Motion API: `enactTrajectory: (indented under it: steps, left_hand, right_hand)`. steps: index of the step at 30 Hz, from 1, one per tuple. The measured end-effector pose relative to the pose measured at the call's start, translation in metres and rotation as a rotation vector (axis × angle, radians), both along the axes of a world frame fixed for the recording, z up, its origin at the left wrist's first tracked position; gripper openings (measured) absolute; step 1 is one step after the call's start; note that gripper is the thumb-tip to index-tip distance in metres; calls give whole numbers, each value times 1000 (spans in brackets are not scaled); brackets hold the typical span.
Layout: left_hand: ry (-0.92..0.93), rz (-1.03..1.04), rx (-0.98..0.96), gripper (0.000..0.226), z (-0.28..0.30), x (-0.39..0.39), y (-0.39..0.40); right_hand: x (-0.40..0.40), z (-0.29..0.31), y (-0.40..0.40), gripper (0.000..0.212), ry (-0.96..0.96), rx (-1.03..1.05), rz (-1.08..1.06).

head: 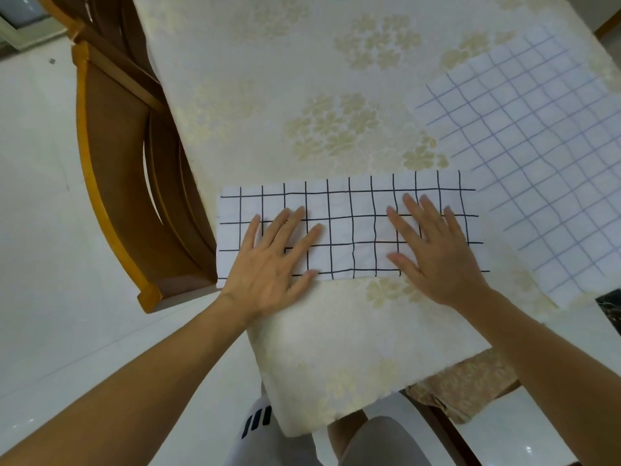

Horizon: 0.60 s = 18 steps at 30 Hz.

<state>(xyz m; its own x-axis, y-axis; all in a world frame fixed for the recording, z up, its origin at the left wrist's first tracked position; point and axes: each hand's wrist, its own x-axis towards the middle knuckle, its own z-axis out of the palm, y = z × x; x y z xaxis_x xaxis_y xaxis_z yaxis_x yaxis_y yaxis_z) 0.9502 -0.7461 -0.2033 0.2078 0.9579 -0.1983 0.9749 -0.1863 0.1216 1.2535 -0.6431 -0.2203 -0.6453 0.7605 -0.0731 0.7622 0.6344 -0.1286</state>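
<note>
Pale floor tiles [40, 230] surrounded the surface [268, 95], which was covered by a cream tablecloth with a faint flower pattern that hung over the near edge. On the cloth, close to that near edge, lay a folded white cloth with a black grid [349, 210], a long strip running left to right.

The left hand [272, 260] lay flat on the left part of the strip, its fingers straight and spread, its heel reaching past the strip's near edge onto the tablecloth. The right hand [437, 250] lay flat on the right part in the same way, fingers straight and slightly apart, pointing away from the person. Neither hand gripped anything; both pressed palm-down on the fabric.

To the right, just beside the strip, a second white cloth with a thinner blue grid [537, 146] was spread out flat. A wooden chair [111, 163] stood at the left side of the surface. Below the hanging tablecloth the person's knees showed.
</note>
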Motion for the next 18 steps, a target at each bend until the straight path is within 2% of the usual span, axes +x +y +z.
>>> enactTrajectory:
  steps: [4, 7, 13, 18]
  left_hand:
    - [-17, 52, 18, 63, -9, 3, 36]
    - [-22, 117, -17, 63, -23, -5, 46]
    - [-28, 216, 13, 62, -31, -18, 33]
    - [-43, 268, -15, 64, -25, -15, 32]
  right_hand:
    - [-25, -6, 21, 70, -38, -45, -250]
    - [-33, -14, 35, 70, -50, -77, -332]
    - [-18, -25, 49, 69, -52, 11, -279]
    - [-17, -18, 55, 72, 4, 6, -250]
